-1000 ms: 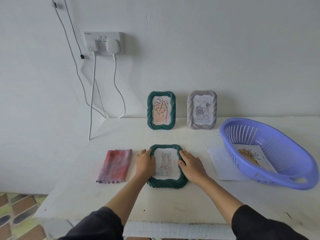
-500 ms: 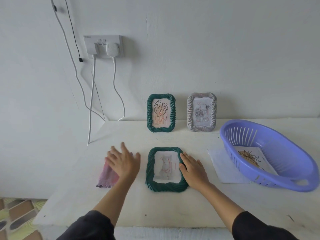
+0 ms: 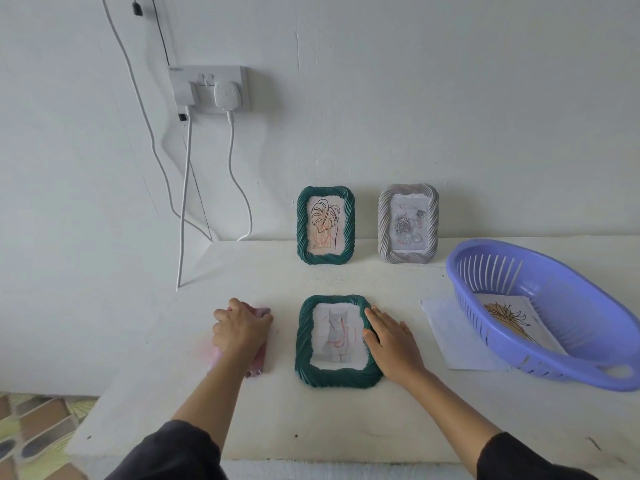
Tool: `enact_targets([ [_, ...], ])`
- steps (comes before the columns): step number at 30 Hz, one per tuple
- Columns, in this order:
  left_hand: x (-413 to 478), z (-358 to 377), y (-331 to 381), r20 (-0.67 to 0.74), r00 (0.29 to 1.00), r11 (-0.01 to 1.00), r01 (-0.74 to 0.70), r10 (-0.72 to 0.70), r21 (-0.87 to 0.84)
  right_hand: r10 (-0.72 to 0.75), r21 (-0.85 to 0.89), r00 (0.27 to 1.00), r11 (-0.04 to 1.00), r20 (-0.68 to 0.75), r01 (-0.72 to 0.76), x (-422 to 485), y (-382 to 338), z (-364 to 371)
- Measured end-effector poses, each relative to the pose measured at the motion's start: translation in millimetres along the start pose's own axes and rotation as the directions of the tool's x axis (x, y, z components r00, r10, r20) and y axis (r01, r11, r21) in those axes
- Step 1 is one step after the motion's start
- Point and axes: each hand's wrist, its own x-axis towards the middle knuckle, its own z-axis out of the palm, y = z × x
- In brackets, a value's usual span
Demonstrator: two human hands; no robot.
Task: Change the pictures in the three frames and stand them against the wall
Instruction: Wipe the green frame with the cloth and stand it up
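A green frame (image 3: 304, 344) lies flat on the white table (image 3: 346, 417), a faint picture showing in it. My right hand (image 3: 393, 339) rests with straight fingers on its right border. To the left, my left hand (image 3: 240, 329) curls its fingers over the pink cloth (image 3: 258, 363) and grips it. Against the wall stand a second green frame (image 3: 325, 225) with a leaf drawing and a grey frame (image 3: 408, 223) with a rose drawing.
A purple basket (image 3: 568, 362) at the right holds a drawing sheet (image 3: 509, 317). A white sheet (image 3: 450, 336) lies partly under it. A wall socket (image 3: 207, 88) has white cables hanging to the table's left corner. The table's left edge drops to a tiled floor.
My left hand left the flat frame's left border, moved left to the pink cloth and closed on it. My right hand stayed on the frame.
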Motion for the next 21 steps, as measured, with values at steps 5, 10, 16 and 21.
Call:
enact_targets([
  [5, 3, -8, 11, 0.025, 1.000, 0.970, 0.002, 0.004, -0.243, 0.035, 0.172, 0.999, 0.985, -0.004, -0.033, 3, -7, -12],
  [10, -17, -16, 68, 0.167, 0.967, 0.741, -0.032, 0.192, -0.670, 0.027, 0.726, 0.995, 0.683, 0.094, -0.087, 17, -52, -36],
  [16, -46, -6, 118, 0.491, 0.812, 0.697, 0.153, 0.316, -0.701, -0.180, 0.961, 0.945, 0.101, 0.272, -0.257, 32, -74, -41],
  [21, -43, 6, 112, 0.493, 0.807, 0.579, 0.242, 0.325, -0.778, 0.081, 0.943, 0.962, 0.191, 0.261, -0.272, 36, -69, -45],
])
